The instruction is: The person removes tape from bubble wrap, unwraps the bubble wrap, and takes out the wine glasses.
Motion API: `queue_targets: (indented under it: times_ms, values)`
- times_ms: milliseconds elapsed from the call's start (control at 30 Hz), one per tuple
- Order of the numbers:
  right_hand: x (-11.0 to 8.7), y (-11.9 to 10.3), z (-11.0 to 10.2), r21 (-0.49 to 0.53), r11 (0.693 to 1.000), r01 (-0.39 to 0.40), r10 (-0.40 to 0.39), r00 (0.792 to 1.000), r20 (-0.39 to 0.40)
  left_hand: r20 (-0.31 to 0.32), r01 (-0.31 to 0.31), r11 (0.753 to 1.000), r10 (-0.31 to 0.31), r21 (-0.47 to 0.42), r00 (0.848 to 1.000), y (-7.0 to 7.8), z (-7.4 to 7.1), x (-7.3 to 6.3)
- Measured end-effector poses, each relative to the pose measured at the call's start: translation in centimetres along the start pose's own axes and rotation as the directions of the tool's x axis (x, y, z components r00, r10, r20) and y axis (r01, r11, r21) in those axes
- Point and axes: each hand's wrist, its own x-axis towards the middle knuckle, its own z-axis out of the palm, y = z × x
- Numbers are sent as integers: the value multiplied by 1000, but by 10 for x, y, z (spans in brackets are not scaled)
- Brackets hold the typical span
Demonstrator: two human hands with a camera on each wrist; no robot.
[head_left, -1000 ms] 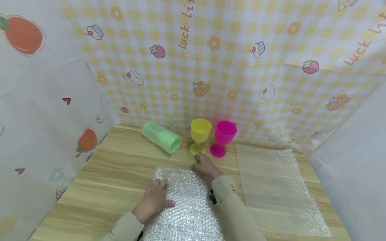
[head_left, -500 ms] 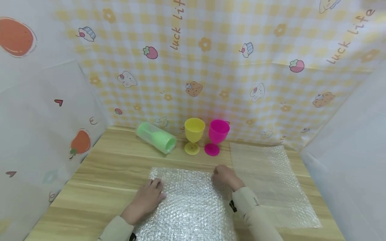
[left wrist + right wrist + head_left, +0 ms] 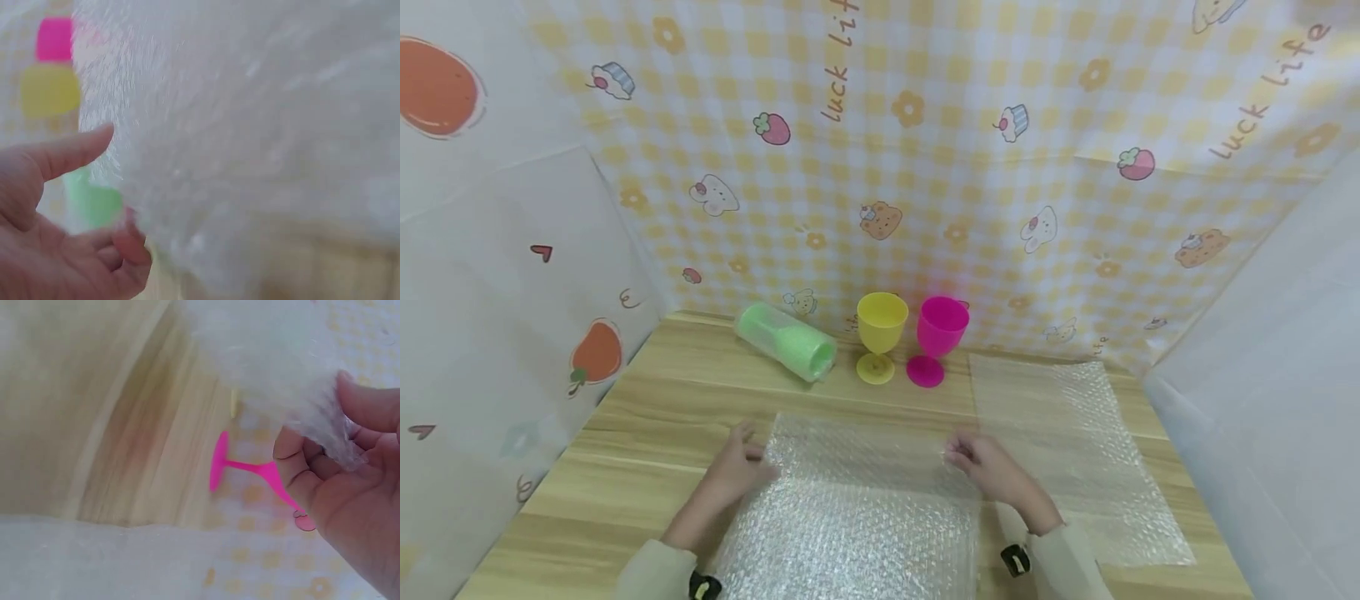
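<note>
A sheet of bubble wrap spreads over the front middle of the table, its far edge raised. At that sheet's right corner, my right hand pinches the film between thumb and curled fingers; the right wrist view shows the bunched corner in that hand. My left hand is at the sheet's left edge, thumb and fingers apart; in the left wrist view the thumb overlaps the film. Behind stand a yellow goblet and a pink goblet, both upright. A green cup wrapped in clear wrap lies on its side.
A second bubble wrap sheet lies flat on the right of the wooden table. A yellow checked cloth hangs right behind the goblets. White sheeting closes off both sides.
My right hand has moved rightward to the sheet's far right corner and now lifts it. The far edge has risen. My left hand has shifted slightly left, to the sheet's edge.
</note>
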Motion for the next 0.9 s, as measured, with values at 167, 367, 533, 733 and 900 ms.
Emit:
queue_targets:
  times_ms: [167,367,533,733,900]
  values:
    - [-21,-5,7,-25,1000,10,-12,996,-86,157,-94,994,101,-49,982,-6,-18,-3]
    - [-39,-4,11,26,999,-39,40,999,-29,76,-209,977,205,47,976,1,-22,-15]
    - [-43,-2,12,77,995,-66,61,996,64,-74,-309,880,358,361,931,19,-15,-24]
    - [-38,-8,27,68,998,15,-21,996,83,-81,-510,667,646,543,759,40,1,-26]
    - [-36,-9,38,18,999,-52,51,997,53,-90,-637,575,775,513,626,54,11,-23]
